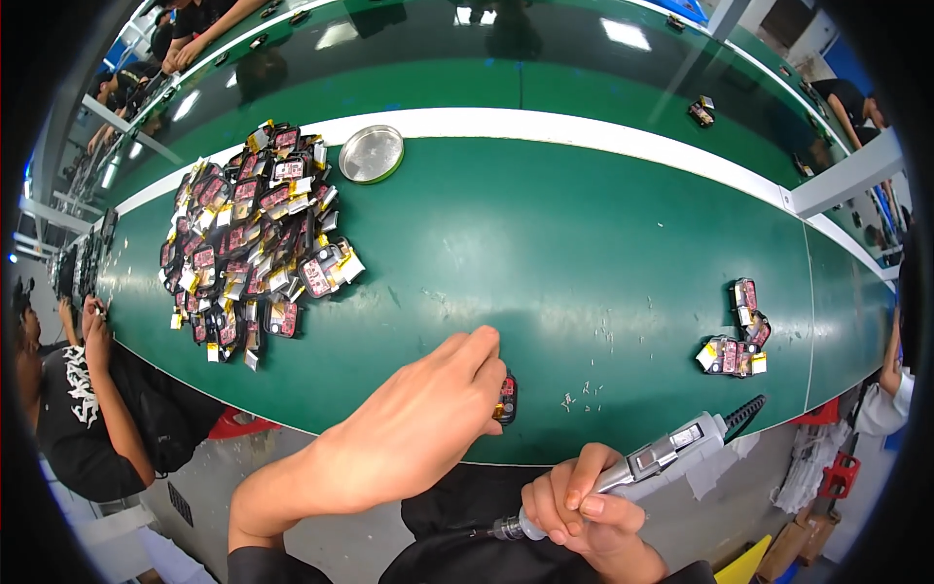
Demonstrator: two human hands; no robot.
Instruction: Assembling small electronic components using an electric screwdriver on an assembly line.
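**One Up Close, a Crowd Alongside**

At lower centre, the right hand (pixel 589 511) clasps an electric screwdriver (pixel 664 455), bit end pointing left. The left hand (pixel 423 423) arches over a black-cased electronic unit (pixel 507 399), below mid-frame on the green workbench (pixel 516 234); whether its fingertips pinch anything is hidden. The unit's long axis runs roughly up and down the frame; its front is unclear. A heap of units (pixel 243 234) at upper left dwarfs a small cluster (pixel 725 356) at right: probably early going, though finished ones cannot be told apart.

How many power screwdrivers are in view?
1: the silver power screwdriver, gripped in the person's right hand. Others could be hidden farther back.
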